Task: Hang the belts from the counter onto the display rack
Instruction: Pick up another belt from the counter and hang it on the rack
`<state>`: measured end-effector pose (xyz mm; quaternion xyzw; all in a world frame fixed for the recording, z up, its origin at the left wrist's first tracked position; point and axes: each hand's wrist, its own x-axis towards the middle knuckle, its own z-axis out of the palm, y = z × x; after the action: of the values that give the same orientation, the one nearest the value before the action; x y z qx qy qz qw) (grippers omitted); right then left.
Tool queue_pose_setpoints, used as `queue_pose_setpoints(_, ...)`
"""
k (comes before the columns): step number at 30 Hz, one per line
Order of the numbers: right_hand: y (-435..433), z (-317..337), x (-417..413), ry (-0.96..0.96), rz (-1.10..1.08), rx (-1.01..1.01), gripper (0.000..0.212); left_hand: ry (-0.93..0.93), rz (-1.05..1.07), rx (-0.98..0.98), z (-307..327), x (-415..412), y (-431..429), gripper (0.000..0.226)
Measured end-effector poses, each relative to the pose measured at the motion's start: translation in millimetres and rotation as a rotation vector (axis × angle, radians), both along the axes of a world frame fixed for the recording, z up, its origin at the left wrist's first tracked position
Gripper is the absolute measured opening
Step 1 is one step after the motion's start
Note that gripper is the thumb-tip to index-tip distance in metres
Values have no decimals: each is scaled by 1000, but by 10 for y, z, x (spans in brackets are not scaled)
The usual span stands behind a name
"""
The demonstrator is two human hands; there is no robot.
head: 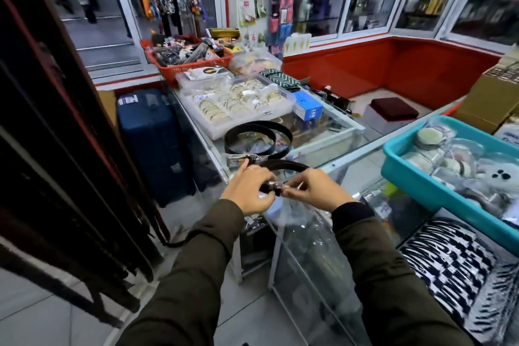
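A dark brown belt (286, 166) curves above the glass counter (331, 146), and both hands hold its buckle end. My left hand (248, 191) grips the strap just behind the buckle. My right hand (314, 189) pinches the buckle end, where a clear plastic wrap (283, 205) hangs down. A second black belt (257, 139) lies coiled on the counter just beyond my hands, its buckle in plastic at the front. Dark belts hang in a row on the display rack (56, 149) at the left.
On the counter stand a white tray of bangles (238, 104), a red basket (191, 60) of goods and a blue box (307, 108). A teal bin (438, 185) sits at the right. A blue suitcase (154, 143) stands on the floor between rack and counter.
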<state>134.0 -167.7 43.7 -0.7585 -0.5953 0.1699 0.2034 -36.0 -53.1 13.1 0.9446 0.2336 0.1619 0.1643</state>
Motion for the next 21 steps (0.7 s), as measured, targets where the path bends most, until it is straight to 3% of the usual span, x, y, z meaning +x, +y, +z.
queue_pose_setpoints(3, 127, 270, -105, 159, 42, 96, 19, -282, 74, -10, 199, -165, 80, 30)
queue_pose_setpoints(8, 357, 642, -363, 474, 88, 201, 19, -735, 331, -148, 503, -427, 130, 65)
queue_pose_setpoints(12, 551, 817, -715, 737, 162, 246, 22, -1078, 621, -300, 708, -643, 86, 65)
queue_pose_setpoints(16, 733, 931, -1166, 947, 175, 279, 31, -1230, 740, -628, 881, -926, 127, 63)
queue_pose_setpoints(21, 942, 1042, -1678, 1044, 305, 244, 29, -1268, 744, -496, 1056, -1448, 139, 35)
